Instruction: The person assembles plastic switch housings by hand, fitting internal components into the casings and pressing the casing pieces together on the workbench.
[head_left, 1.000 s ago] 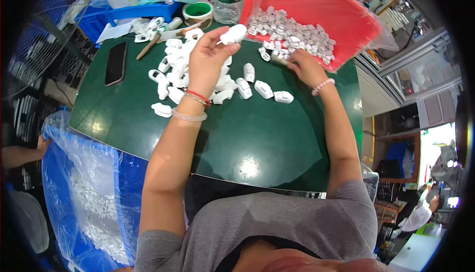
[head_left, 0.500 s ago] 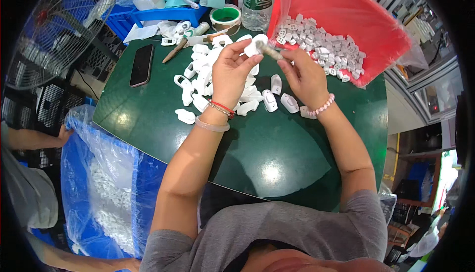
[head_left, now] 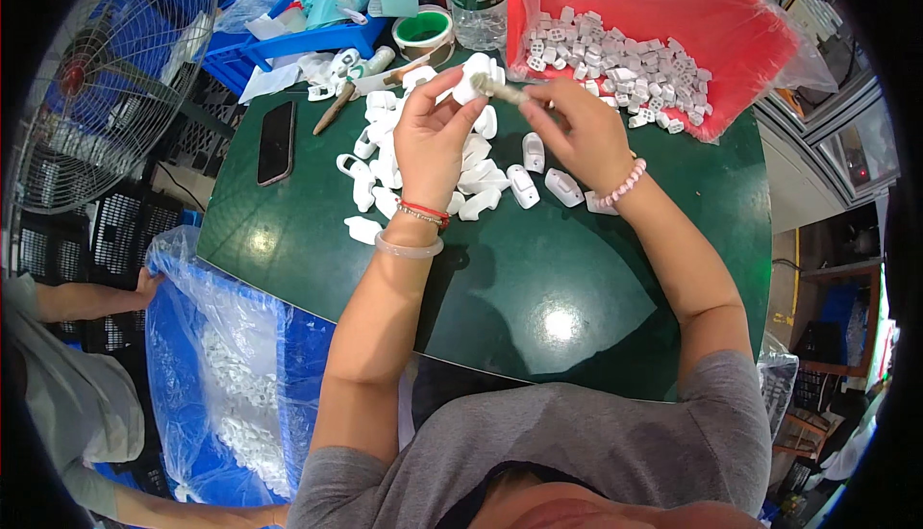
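Note:
Above the pile, my left hand (head_left: 430, 135) pinches a white plastic part (head_left: 470, 78) between thumb and fingers. My right hand (head_left: 583, 132) grips a beige, stick-like tool (head_left: 503, 91) by one end. Its other end meets the white part; whether it goes into an opening there I cannot tell. Several similar white plastic parts (head_left: 385, 159) lie heaped under and beside my left hand. To the right of that heap, a few white hollow housings (head_left: 522, 187) lie separately on the green table (head_left: 538, 279), below my right hand.
A red bin (head_left: 663, 19) holds many small white pieces. A water bottle (head_left: 477, 0), a tape roll (head_left: 423, 26), a knife-like tool (head_left: 335, 109) and a phone (head_left: 277, 142) sit around the far side. At left, a co-worker's hand (head_left: 147, 287) holds a plastic-lined blue bin (head_left: 298, 346).
The view has shifted slightly, moving the table's things within the picture. Both hands keep their holds, with the tool still against the white part.

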A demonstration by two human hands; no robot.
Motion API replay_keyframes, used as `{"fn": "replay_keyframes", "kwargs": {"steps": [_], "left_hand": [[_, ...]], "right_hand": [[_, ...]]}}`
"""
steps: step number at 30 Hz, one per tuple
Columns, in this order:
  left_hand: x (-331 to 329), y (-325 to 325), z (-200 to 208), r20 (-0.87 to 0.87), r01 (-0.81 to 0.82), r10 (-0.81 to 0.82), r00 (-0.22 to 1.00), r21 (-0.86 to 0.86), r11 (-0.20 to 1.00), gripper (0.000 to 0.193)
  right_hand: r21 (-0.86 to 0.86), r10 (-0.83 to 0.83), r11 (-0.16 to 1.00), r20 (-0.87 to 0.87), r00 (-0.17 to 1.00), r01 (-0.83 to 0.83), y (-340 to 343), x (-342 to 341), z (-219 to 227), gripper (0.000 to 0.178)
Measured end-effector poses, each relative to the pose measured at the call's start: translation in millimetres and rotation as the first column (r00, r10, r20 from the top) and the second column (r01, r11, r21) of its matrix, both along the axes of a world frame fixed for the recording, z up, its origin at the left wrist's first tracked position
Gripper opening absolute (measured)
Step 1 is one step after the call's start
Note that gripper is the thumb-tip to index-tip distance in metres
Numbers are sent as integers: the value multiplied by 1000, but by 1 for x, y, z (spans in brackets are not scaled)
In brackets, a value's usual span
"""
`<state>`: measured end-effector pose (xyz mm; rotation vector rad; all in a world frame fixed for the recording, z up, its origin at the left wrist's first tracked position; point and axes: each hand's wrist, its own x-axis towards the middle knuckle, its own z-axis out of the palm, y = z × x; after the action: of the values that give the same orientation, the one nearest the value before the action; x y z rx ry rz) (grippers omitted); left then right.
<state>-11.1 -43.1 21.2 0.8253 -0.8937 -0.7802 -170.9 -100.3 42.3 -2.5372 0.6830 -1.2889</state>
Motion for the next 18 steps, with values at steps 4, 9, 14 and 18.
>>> {"fn": "replay_keyframes", "kwargs": {"steps": [4,9,14,18], "left_hand": [[0,-2,-2,119,-98,102,988,-33,995,35],[1,-1,-5,93,-118,125,988,-78,990,35],[2,1,1,-16,17,-16,1000,10,1000,36],[4,2,3,-254,186,-172,952,32,982,33]], "right_hand": [[9,-147,989,29,989,147,-9,-4,-1,11],[-29,-95,995,36,995,96,-7,-3,1,13],[-26,0,1000,68,998,2,-1,-2,-1,14],[148,-107,985,134,985,87,-12,-4,-5,15]]}}
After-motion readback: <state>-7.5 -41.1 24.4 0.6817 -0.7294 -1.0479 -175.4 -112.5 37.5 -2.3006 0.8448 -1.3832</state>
